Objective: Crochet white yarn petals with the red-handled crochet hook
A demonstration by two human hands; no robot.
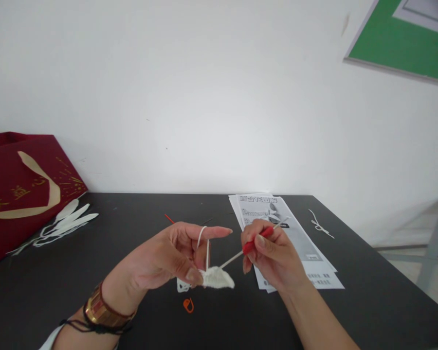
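Between thumb and fingers, my left hand [171,255] pinches a small white crochet piece [219,278]. White yarn [208,253] loops over the raised index finger of that hand and runs down to the piece. My right hand [272,255] is closed around the red grip of a crochet hook [248,247]. The hook's thin shaft slants down to the left, its end at the top edge of the white piece. Whether it passes through a stitch, I cannot tell. An orange stitch marker [189,305] lies on the table just below the piece.
Printed sheets [295,233] lie behind my right hand. A small tangle of white yarn [319,224] is at right. At left, several white crocheted strips [67,221] rest by a dark red bag [25,184]. A red stick [169,218] lies behind my left hand on the black table [138,209].
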